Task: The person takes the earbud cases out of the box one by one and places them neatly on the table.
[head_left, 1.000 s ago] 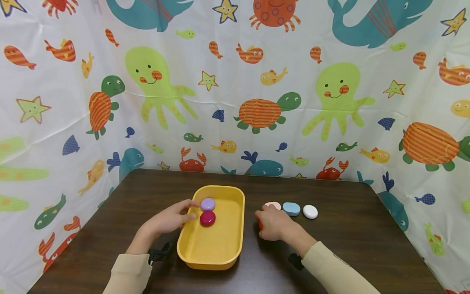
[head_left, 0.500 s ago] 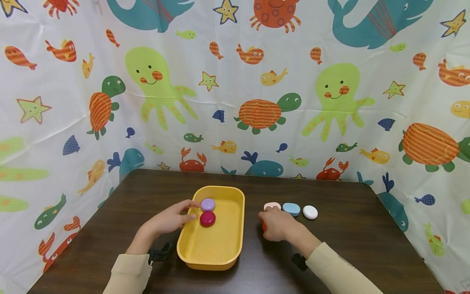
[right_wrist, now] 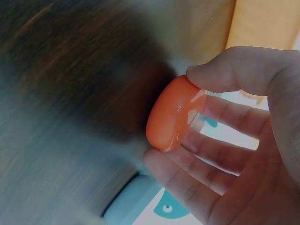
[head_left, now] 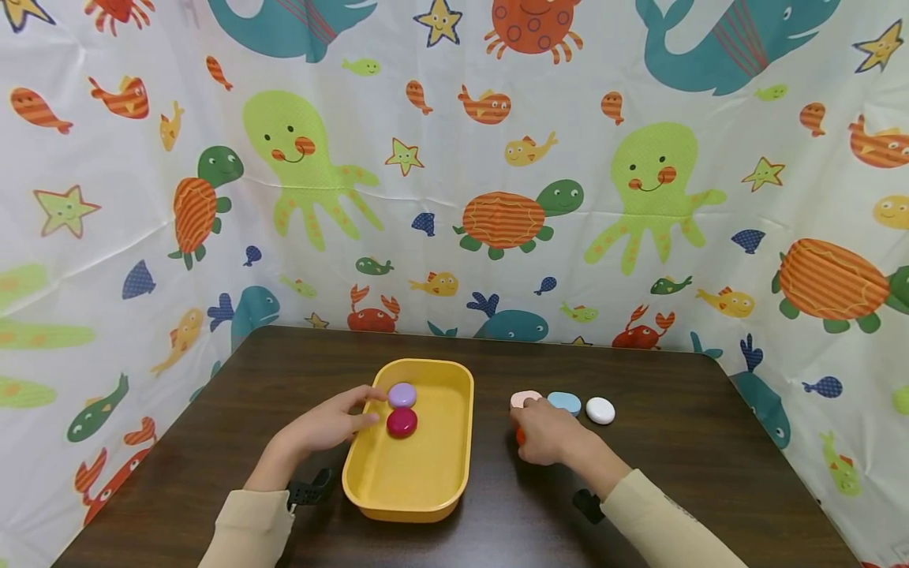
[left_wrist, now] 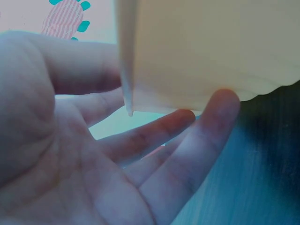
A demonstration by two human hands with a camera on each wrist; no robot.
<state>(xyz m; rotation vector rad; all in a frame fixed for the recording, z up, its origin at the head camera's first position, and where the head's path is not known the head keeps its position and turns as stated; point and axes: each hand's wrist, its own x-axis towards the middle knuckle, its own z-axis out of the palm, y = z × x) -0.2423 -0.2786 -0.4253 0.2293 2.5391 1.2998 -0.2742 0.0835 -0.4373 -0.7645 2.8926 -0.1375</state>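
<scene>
My left hand [head_left: 330, 418] holds the left rim of a yellow tray [head_left: 426, 481], thumb and a finger reaching over the edge; in the left wrist view other fingers [left_wrist: 145, 138] lie along its pale-looking wall. Inside the tray rest a lilac rounded piece [head_left: 402, 395] and a crimson one [head_left: 402, 423]. To the tray's right, my right hand [head_left: 550, 432] pinches a glossy orange rounded piece [right_wrist: 173, 115] between thumb and fingertips, low over the table. From above, the hand covers most of it. Whether it touches the tabletop I cannot tell.
Just beyond the right hand lies a pale pink oval piece [head_left: 525, 399], partly hidden by the fingers. A light blue oval [head_left: 564, 404] and a white round piece [head_left: 600, 410] follow it to the right. A patterned curtain [head_left: 454, 197] hangs behind the dark table [head_left: 675, 442].
My right hand has shifted a little to the right with the orange piece in its fingers, nearer the pink and blue ovals. The left hand and tray have stayed put.
</scene>
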